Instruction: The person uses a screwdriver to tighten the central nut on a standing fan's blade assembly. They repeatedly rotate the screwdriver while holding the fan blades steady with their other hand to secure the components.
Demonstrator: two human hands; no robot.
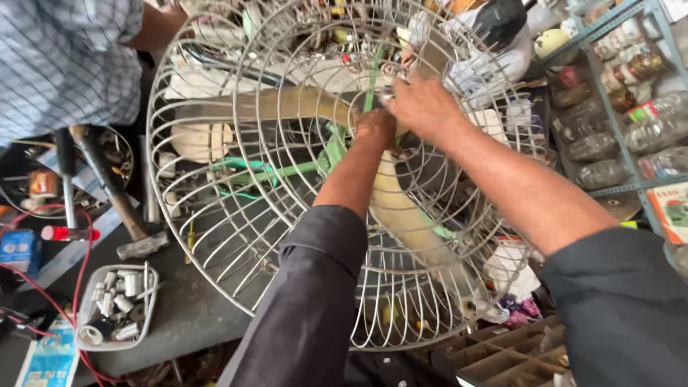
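left hand (374, 127) reaches thru wire fan guard (215, 236), fingers hidden, can't tell grip. right hand (423, 107) fingers clamped on hub (387, 93); keep guard steady w/ it.

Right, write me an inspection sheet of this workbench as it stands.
Surface: dark workbench, worn, mostly covered.
Job's things: wire fan guard standing on edge; cream fan blade inside it.
Clutter: hammer, tray of small metal parts, bottles on the shelf.
Hands: left hand reaches through the guard at the hub; right hand on the wires near the centre; their grip is hidden.
Cables: red wires at left; green wires behind the guard.
Surroundings: another person's checked sleeve at top left.
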